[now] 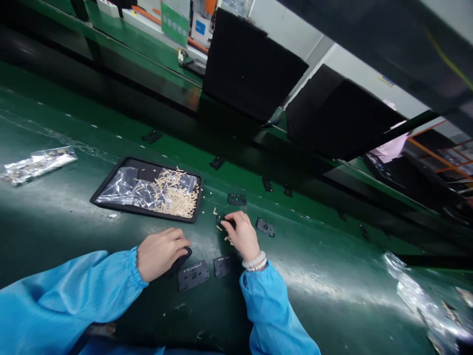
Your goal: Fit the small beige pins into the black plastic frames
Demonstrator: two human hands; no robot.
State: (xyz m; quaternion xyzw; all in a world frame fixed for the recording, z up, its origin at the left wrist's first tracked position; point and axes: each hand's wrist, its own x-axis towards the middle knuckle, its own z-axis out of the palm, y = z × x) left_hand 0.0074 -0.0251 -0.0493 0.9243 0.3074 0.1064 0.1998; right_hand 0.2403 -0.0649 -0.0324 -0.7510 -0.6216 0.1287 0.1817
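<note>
The left hand (162, 250) curls fingers round a dark part (181, 262), seemingly steadying it; whether the right hand (242, 234) pinches tan bits (228, 239) is unclear.

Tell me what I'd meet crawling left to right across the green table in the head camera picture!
Clear plastic bag → black tray → right hand → dark plate just past that hand → crumpled clear plastic.

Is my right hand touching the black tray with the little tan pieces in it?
Apart. The head view shows green bench top between the right hand and the black tray.
</note>
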